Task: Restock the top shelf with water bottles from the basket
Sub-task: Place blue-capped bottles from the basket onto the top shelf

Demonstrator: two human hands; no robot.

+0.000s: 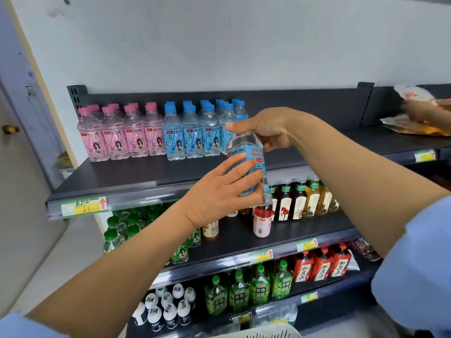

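A clear water bottle with a blue label [251, 152] is held in the air in front of the top shelf [136, 174], tilted. My right hand [264, 129] grips its upper end from above. My left hand [219, 191] wraps its lower body from the left. On the top shelf stand rows of blue-capped bottles [195, 132] and pink-capped bottles [122, 135] at the back left. The white basket [268, 334] shows only as a rim at the bottom edge.
The top shelf's right half is bare dark metal. Lower shelves hold green, red and brown drink bottles; a pink bottle [262, 220] stands just below my hands. Another person's hand [419, 111] handles orange snack packs [415, 126] at the far right.
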